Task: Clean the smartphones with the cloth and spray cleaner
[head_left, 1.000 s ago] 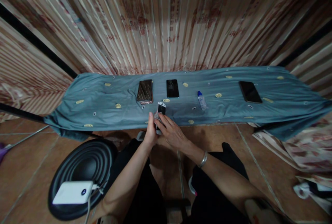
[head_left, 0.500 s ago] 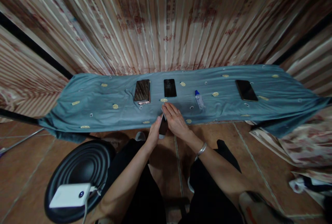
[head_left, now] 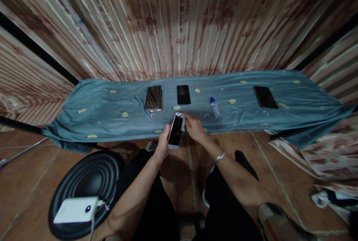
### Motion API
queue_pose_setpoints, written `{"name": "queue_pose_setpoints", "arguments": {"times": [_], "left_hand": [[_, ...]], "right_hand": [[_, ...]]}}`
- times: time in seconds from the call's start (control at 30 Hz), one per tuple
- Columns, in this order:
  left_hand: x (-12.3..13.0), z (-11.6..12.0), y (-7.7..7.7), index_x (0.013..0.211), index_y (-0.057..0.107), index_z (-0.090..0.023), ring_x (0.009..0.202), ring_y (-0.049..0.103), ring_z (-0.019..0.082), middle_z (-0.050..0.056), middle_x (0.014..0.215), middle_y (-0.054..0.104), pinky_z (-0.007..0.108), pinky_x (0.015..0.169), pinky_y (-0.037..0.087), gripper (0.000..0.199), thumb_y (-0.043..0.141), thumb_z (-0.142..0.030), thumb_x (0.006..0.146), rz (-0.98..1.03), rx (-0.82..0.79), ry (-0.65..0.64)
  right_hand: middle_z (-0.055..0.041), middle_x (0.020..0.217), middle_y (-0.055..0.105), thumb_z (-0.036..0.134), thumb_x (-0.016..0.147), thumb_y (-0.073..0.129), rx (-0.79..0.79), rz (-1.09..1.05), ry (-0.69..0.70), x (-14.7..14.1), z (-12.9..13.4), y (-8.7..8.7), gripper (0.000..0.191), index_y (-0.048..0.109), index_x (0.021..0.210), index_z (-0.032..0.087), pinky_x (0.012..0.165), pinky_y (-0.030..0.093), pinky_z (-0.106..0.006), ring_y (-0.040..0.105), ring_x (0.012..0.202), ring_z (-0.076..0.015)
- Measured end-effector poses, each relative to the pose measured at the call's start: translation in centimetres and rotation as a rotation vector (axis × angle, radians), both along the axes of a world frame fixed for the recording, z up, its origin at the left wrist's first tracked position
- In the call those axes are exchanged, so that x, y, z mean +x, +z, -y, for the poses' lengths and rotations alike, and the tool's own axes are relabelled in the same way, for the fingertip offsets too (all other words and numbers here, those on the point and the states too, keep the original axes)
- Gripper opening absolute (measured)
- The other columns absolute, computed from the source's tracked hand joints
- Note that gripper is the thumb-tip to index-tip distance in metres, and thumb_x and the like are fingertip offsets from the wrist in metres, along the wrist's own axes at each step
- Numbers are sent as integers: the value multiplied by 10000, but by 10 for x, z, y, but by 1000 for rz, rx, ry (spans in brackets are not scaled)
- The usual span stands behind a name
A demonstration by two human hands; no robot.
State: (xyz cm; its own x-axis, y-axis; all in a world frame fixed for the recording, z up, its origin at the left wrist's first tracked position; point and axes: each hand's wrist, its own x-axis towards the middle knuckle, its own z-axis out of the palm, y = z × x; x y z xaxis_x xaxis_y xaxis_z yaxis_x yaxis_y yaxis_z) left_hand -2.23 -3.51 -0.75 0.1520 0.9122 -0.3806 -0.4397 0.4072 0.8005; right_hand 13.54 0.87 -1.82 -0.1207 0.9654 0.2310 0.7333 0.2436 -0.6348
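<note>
- On my feed, the white phone (head_left: 175, 131) sits just below the middle of the frame, tilted, its dark screen facing up between pale top and bottom borders.
- My left hand (head_left: 163, 144) is closed around its left edge; my right hand (head_left: 195, 127) pinches a pale wipe (head_left: 183, 123) against its upper right edge.
- I count one phone in hand, one dark phone (head_left: 184, 94) at the middle of the blue-green cloth (head_left: 134, 125), one black phone (head_left: 265, 97) at the right, and one phone stack (head_left: 153, 98) left of centre. It shows at least two layers; I can't tell exactly how many.
- I count one clear bottle (head_left: 215, 107) with a blue cap, lying right of centre, and one white power bank (head_left: 75, 210) at lower left.
- The power bank rests on a black ridged disc (head_left: 84, 174), a white cable (head_left: 92, 228) running from it. A silver bracelet (head_left: 219, 157) rings my right wrist.
- A striped curtain (head_left: 167, 28) fills the upper frame behind the cloth.
- My left fingers cover part of the phone's left edge, and the wipe hides part of its right edge.
</note>
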Motion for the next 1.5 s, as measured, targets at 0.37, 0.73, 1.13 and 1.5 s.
{"name": "queue_pose_setpoints", "arguments": {"times": [0.37, 0.73, 1.13, 1.5], "left_hand": [[4, -13, 19, 936, 733, -137, 1155, 663, 320, 121, 999, 773, 429, 985, 530, 443, 585, -550, 875, 204, 16, 127], [-8, -26, 22, 830, 725, -176, 923, 736, 247, 62, 779, 761, 339, 810, 573, 406, 518, -510, 931, 197, 38, 269], [-17, -33, 14, 887, 722, -167, 735, 706, 180, 28, 752, 738, 297, 764, 529, 380, 614, -531, 868, 229, 70, 335], [-10, -39, 14, 868, 730, -170, 707, 692, 193, 32, 711, 724, 318, 777, 529, 382, 589, -525, 879, 242, 27, 354]], "right_hand": [[-22, 888, 760, 121, 868, 442, -137, -364, 25, -9, -6, -12, 335, 737, 1011, 190, 876, 505, -320, 687, 897, -204], [-9, 806, 719, 161, 884, 473, -238, -380, 142, -28, 25, -6, 238, 707, 860, 201, 762, 454, -269, 643, 797, -179], [-26, 769, 726, 341, 647, 838, -849, -1331, 134, -42, 44, -1, 260, 716, 802, 172, 675, 502, -268, 654, 698, -149], [-22, 719, 726, 264, 625, 821, -887, -1461, 93, -39, 42, -1, 216, 724, 787, 159, 647, 488, -270, 635, 663, -151]]}}
